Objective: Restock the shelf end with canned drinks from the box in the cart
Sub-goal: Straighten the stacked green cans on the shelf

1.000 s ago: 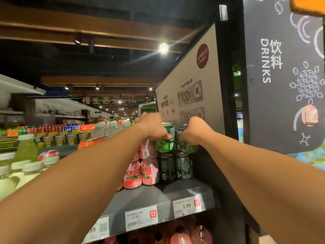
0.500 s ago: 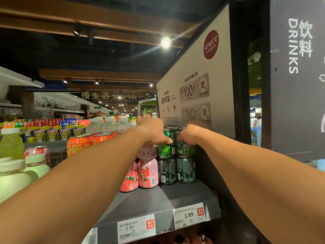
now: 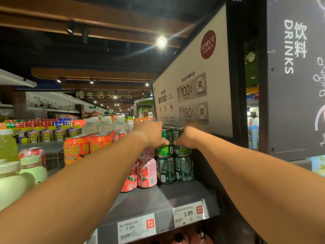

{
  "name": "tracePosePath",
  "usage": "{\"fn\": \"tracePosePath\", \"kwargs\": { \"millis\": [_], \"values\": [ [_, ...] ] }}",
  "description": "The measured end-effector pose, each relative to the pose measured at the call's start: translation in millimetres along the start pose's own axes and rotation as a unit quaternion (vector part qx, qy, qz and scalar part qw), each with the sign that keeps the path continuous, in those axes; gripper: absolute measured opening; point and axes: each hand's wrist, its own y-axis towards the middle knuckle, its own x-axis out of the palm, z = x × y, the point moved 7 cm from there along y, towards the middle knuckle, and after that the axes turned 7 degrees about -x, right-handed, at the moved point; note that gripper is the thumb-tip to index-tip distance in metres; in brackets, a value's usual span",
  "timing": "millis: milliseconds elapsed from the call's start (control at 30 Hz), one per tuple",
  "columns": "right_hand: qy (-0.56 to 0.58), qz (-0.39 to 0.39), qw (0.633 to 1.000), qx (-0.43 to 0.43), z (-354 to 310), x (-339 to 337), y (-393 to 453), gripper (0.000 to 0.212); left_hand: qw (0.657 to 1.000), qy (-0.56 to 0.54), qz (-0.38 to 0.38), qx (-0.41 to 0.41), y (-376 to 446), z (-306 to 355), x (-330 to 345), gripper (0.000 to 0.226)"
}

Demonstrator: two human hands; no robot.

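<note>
Gripping upper green cans (image 3: 173, 138): left hand (image 3: 151, 133), right hand (image 3: 189, 137); shelf (image 3: 175, 194) front bare.

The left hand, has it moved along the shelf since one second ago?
No. The left hand stays on the upper green can, directly above the lower green can.

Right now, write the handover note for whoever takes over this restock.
Left hand: grips the left green can of the upper layer.
Right hand: grips the right green can beside it.
Both cans sit stacked on the lower green cans at the right end of the grey shelf, next to the pink strawberry cans.
Done: two layers of green at the front.
Left: let go, fetch more from the cart box, which is out of view.
</note>
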Motion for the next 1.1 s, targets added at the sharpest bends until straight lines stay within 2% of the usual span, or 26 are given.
{"fn": "tracePosePath", "kwargs": {
  "millis": [133,300,433,633,767,900,1000,1100],
  "values": [
    [0.011,0.050,0.999,-0.015,-10,-9,-15,0.047,1.000,0.007,0.016,0.021,-13,4,3,0.082],
    [0.027,0.109,0.989,-0.094,-29,-17,-51,0.052,0.991,-0.061,0.115,0.015,-36,0,-20,0.067],
    [-0.024,0.077,0.990,-0.115,-35,1,-90,0.042,0.984,-0.101,0.146,0.022,-72,7,-23,0.054],
    [0.054,0.044,0.991,-0.117,-19,31,-178,0.037,0.971,-0.179,0.155,0.040,-161,18,-17,0.036],
    [0.108,-0.012,0.986,-0.126,10,63,-264,0.030,0.965,-0.192,0.155,0.084,-228,62,9,0.030],
    [0.114,-0.078,0.988,-0.062,92,98,-361,0.030,0.972,-0.206,0.097,0.061,-286,132,51,0.024],
    [0.074,-0.128,0.989,0.013,180,118,-438,0.039,0.977,-0.198,0.013,0.082,-335,207,91,0.023],
    [0.065,-0.157,0.978,0.118,268,122,-515,0.046,0.968,-0.203,-0.092,0.117,-391,284,133,0.029]
  ]
}}
